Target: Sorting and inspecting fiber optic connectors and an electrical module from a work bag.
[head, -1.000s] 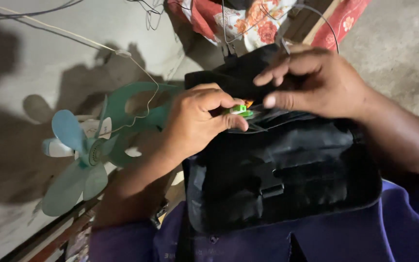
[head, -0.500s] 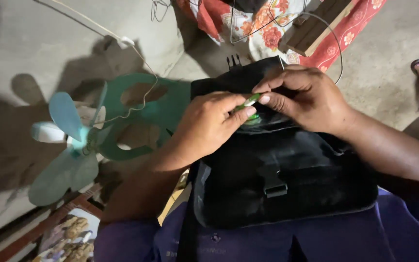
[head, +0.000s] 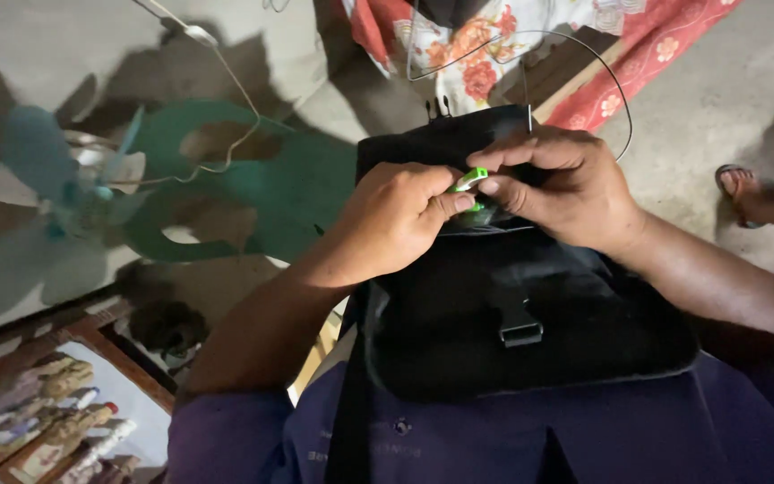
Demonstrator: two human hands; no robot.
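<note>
A black bag (head: 530, 305) with a plastic buckle lies on my lap. At its open top edge, my left hand (head: 400, 220) pinches a small green and white object (head: 470, 179) between thumb and fingers. My right hand (head: 557, 184) meets it from the right, fingertips touching the same object and the bag's opening. What the object is I cannot tell; most of it is hidden by the fingers.
A teal fan (head: 118, 202) without a guard lies on the concrete floor at the left, a thin white cable (head: 226, 81) across it. A red floral cloth (head: 494, 45) lies beyond the bag. Another person's sandalled foot (head: 745, 193) is at the right. A framed picture (head: 55, 421) sits bottom left.
The view has tilted and shifted, so the bag and fan sit lower and more left. Both hands stay together at the bag's top, still on the small green object.
</note>
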